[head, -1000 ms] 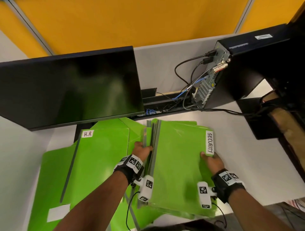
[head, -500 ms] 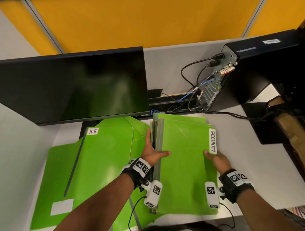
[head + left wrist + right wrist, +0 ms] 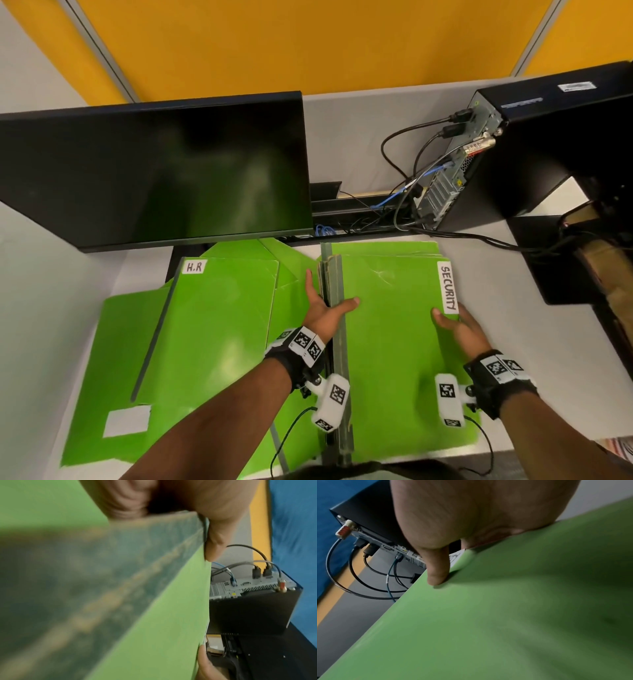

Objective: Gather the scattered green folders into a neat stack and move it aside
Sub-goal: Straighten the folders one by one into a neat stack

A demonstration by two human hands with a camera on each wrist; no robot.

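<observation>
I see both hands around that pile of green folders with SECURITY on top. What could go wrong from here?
Three risks, by my guess:
1. The left hand and right hand hold the stack only at its side edges, so middle folders might slide out.
2. The spines look uneven, so the stack may stay untidy.
3. The H.R folder and others lie loose on the left and could be forgotten.

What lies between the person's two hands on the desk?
In the head view, only the green cover of the SECURITY folder, top of the stack, spans from the left hand at its spine to the right hand.
</observation>
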